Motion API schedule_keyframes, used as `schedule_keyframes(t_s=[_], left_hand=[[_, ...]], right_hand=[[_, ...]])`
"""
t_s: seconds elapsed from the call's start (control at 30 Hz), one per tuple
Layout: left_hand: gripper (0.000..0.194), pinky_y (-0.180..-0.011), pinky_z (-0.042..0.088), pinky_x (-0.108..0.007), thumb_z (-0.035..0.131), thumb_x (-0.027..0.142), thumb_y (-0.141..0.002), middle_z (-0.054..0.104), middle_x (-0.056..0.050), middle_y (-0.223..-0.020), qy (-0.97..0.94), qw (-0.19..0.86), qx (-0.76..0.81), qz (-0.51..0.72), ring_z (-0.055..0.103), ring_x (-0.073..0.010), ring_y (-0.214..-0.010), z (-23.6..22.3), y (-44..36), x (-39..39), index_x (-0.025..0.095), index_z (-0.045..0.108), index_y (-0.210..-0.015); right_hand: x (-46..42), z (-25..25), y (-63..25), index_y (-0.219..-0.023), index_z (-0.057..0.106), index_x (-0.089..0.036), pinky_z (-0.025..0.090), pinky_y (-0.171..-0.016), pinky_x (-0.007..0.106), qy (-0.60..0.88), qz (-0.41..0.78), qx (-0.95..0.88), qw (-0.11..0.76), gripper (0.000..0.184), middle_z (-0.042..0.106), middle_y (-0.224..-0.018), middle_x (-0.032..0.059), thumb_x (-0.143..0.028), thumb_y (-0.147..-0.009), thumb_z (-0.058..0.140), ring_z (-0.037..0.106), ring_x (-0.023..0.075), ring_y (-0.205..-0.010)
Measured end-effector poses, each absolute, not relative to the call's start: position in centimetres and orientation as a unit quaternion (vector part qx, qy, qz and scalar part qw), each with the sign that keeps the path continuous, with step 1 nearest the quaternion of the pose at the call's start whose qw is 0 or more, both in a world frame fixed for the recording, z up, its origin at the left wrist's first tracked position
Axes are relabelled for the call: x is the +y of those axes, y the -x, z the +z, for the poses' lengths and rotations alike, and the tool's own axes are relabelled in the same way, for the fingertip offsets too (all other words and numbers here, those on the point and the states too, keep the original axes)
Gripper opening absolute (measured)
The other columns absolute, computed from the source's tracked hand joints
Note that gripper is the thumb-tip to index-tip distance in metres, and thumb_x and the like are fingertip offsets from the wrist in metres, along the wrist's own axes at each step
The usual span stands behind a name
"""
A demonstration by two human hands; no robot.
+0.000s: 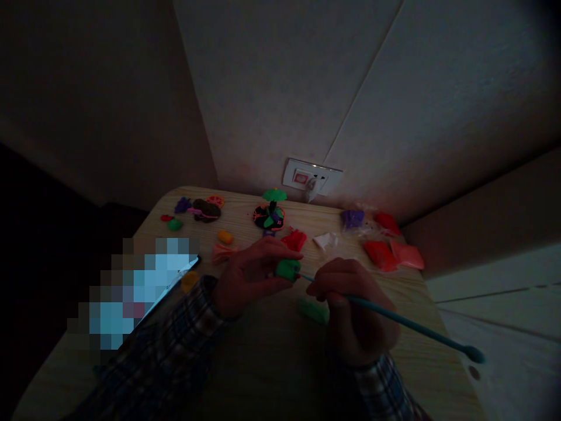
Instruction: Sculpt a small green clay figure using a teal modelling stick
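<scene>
My left hand point(249, 275) pinches a small green clay piece point(288, 268) between thumb and fingers just above the wooden table point(272, 362). My right hand point(350, 310) grips a long teal modelling tool point(412, 326) like a pen. The tool's tip touches the green piece on its right side. Its rounded end sticks out to the lower right. Another green clay lump point(314, 310) lies on the table below the hands. Both wrists wear plaid sleeves.
Clay lies about the table: a green-topped figure point(270, 213), a brown and pink model point(205, 210), orange point(225, 236), red point(294, 239) and white point(326, 240) bits, red and purple packets point(385, 248) at the right. A lit phone point(144, 280) lies left. A wall socket point(311, 175) sits behind.
</scene>
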State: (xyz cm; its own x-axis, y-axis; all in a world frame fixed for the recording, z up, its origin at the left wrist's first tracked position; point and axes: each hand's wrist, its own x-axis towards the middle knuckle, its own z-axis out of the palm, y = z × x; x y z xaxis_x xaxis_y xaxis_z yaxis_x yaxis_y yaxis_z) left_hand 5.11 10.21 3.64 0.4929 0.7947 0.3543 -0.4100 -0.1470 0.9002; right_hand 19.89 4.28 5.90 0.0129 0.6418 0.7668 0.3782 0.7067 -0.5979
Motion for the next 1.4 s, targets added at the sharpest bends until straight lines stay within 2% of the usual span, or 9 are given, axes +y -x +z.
schedule_keyframes(t_s=[0.37, 0.63, 0.8, 0.97, 1.4], left_hand=[[0.025, -0.073, 0.048, -0.023, 0.073, 0.022, -0.07, 0.057, -0.003, -0.09, -0.599, 0.617, 0.187, 0.475, 0.056, -0.0131, -0.084, 3.55, -5.16, 10.17, 0.025, 0.071, -0.095], [0.027, -0.075, 0.051, -0.023, 0.075, 0.02, -0.069, 0.059, -0.002, -0.091, -0.563, 0.66, 0.174, 0.465, 0.06, -0.0123, -0.084, 3.41, -5.04, 10.14, 0.026, 0.071, -0.095], [0.029, -0.073, 0.053, -0.023, 0.075, 0.02, -0.068, 0.063, -0.001, -0.089, -0.545, 0.68, 0.162, 0.462, 0.062, -0.0121, -0.081, 3.42, -5.12, 10.07, 0.023, 0.07, -0.096], [0.025, -0.073, 0.053, -0.025, 0.077, 0.018, -0.066, 0.066, -0.002, -0.084, -0.537, 0.682, 0.179, 0.463, 0.063, -0.0134, -0.079, 3.61, -5.15, 9.99, 0.019, 0.069, -0.089], [0.025, -0.071, 0.053, -0.025, 0.077, 0.021, -0.065, 0.064, -0.002, -0.083, -0.553, 0.669, 0.182, 0.461, 0.062, -0.0137, -0.078, 3.56, -5.19, 10.09, 0.019, 0.069, -0.089]], right_hand=[[4.34, 6.01, -20.44, -0.085, 0.059, -0.017, 0.045, -0.055, 0.028, 0.374, 0.103, -0.743, 0.546, 0.019, 0.058, -0.071, 0.0039, -0.018, -0.092, 0.041, 0.056, 0.0147, -0.066], [4.29, 6.01, -20.3, -0.082, 0.059, -0.02, 0.045, -0.054, 0.031, 0.391, 0.059, -0.674, 0.625, 0.022, 0.058, -0.062, 0.0011, -0.021, -0.093, 0.039, 0.055, 0.0152, -0.059], [4.4, 5.91, -20.21, -0.078, 0.058, -0.02, 0.044, -0.053, 0.031, 0.415, 0.053, -0.667, 0.616, 0.024, 0.057, -0.061, 0.0004, -0.022, -0.093, 0.039, 0.055, 0.0148, -0.057], [4.56, 5.61, -19.62, -0.078, 0.058, -0.02, 0.043, -0.051, 0.03, 0.41, 0.074, -0.656, 0.629, 0.024, 0.057, -0.062, 0.0012, -0.021, -0.093, 0.039, 0.055, 0.015, -0.057], [4.47, 5.68, -19.89, -0.078, 0.058, -0.02, 0.044, -0.053, 0.03, 0.412, 0.076, -0.671, 0.612, 0.023, 0.056, -0.062, 0.001, -0.023, -0.093, 0.04, 0.055, 0.0152, -0.057]])
